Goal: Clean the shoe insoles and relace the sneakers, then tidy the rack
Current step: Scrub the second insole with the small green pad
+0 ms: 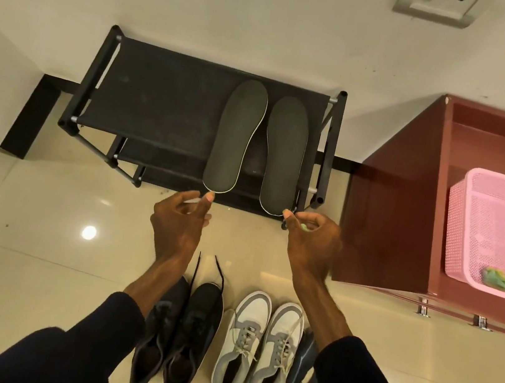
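Insoles lie side by side on the top shelf of the black shoe rack, toes to the wall and heels hanging over its front edge: the left insole a little further back, the right insole reaching lower. They look thin, light and floppy, so lifted by the heel alone each would likely droop. A pinch at the overhanging heel with support under the arch seems the surest hold. The left hand hovers at the left heel, fingers loosely curled and holding nothing, thumb tip just beside the rim. Whether it touches, I cannot tell. The right hand sits just beside the right heel, fingers curled around a small green scrap. On the floor below the forearms stand black sneakers with loose laces, white-and-grey sneakers, and a dark shoe — all near enough to be nudged by a dropped insole. To the right, a red-brown cabinet carries a pink basket with a green cloth inside, well apart from the rack.
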Demonstrator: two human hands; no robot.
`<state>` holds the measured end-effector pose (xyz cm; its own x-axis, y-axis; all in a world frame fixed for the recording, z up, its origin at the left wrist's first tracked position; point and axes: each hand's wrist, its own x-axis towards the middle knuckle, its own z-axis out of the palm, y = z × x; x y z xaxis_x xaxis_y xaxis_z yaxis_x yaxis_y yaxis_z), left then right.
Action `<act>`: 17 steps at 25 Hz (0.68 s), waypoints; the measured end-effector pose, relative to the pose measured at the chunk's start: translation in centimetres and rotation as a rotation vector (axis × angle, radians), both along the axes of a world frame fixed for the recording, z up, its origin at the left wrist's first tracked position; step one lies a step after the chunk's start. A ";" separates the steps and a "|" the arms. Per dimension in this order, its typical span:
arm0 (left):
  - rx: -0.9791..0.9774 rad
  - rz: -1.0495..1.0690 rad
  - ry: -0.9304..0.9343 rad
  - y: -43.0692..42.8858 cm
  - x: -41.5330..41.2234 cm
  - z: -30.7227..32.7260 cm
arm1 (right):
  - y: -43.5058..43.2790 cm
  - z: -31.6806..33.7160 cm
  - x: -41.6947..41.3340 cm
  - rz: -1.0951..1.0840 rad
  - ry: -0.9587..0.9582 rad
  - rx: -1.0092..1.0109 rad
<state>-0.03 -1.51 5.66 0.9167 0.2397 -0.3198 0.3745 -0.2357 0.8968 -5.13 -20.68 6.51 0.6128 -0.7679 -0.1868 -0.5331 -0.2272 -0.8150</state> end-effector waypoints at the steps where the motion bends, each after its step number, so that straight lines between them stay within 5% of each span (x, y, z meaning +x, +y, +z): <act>1: -0.022 -0.008 0.014 -0.1 -0.7 0.2 | 0.0 0.3 -0.5 0.002 -0.003 0.011; 17: 0.278 -0.287 -0.338 1.2 1.4 6.0 | 1.6 6.4 4.2 0.130 -0.008 -0.016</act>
